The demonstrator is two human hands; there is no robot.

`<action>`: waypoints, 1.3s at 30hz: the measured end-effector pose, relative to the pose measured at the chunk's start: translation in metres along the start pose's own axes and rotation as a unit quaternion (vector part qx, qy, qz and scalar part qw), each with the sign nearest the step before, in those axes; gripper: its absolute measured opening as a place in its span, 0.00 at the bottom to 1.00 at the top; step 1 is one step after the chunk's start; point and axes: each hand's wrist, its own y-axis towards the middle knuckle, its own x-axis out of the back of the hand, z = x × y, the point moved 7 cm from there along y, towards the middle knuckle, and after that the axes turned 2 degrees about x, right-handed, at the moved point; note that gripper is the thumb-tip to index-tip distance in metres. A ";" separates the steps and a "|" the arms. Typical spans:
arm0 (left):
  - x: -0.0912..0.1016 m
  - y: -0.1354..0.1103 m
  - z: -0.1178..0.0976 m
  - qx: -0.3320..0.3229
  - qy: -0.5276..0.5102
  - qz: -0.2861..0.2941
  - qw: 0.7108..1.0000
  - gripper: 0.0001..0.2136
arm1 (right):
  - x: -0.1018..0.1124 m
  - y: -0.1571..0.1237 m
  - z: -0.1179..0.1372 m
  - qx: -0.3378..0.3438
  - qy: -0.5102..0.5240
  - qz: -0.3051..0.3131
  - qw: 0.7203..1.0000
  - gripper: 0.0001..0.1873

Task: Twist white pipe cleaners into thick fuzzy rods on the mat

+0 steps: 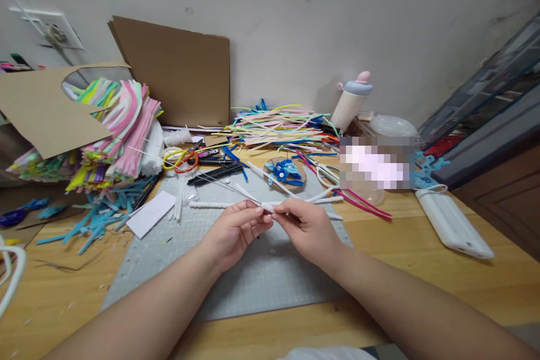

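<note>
1. The white pipe cleaners [269,207] meet at one joint, held just above the grey cutting mat [253,281].
2. The left hand [236,230] has its grip closed, thumb and forefinger pinching the joint. The right hand [306,228] pinches it likewise from the other side.
3. The step looks like twisting the stems together.
4. A further twist would call for one side held firm.
5. A blue flower [286,171] lies beyond on the tabletop [400,247].
</note>
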 end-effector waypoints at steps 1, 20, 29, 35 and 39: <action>0.001 0.000 0.000 -0.008 0.012 -0.007 1.000 0.02 | 0.000 0.000 0.000 0.000 -0.010 0.002 1.000 0.04; 0.009 -0.008 -0.005 -0.091 0.118 -0.125 0.981 0.09 | -0.003 -0.005 0.023 0.129 -0.251 0.045 0.958 0.10; 0.004 -0.015 -0.008 -0.130 0.109 -0.131 0.977 0.09 | 0.001 -0.004 0.026 0.138 -0.247 0.021 0.959 0.09; 0.007 -0.017 -0.016 -0.181 0.146 -0.163 0.959 0.08 | -0.002 -0.003 0.017 0.085 -0.096 0.028 0.991 0.08; 0.005 -0.020 -0.022 -0.205 0.178 -0.173 0.947 0.07 | -0.001 -0.001 0.016 0.060 -0.018 0.020 0.998 0.07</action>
